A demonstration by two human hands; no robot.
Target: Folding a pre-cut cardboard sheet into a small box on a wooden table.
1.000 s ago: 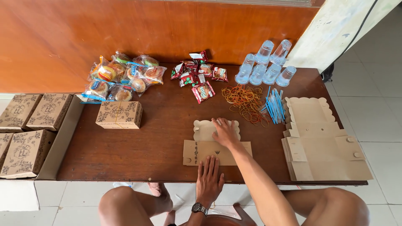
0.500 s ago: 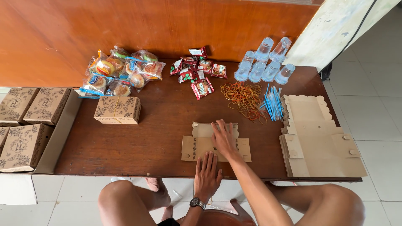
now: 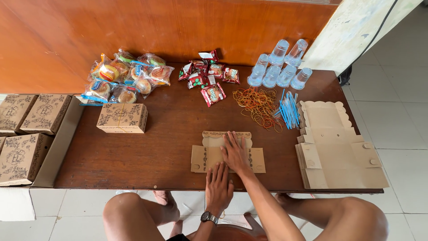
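Flat box blank (image 3: 209, 156), near front edge of table (image 3: 169, 134): my left hand (image 3: 219, 186) and right hand (image 3: 234, 153), both open, palms down, grasping nothing, press it flat; spare blanks (image 3: 339, 156) stacked at right edge

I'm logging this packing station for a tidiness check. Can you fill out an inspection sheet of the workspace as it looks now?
Surface: brown wooden table.
Job's things: flat box blank near front edge; stack of blanks at right.
Clutter: folded box, wrapped buns, red snack packs, water cups, rubber bands, blue straws.
Grippers: left hand and right hand flat on the blank.
Cables: black cable on wall.
Surroundings: finished boxes at left, tiled floor.
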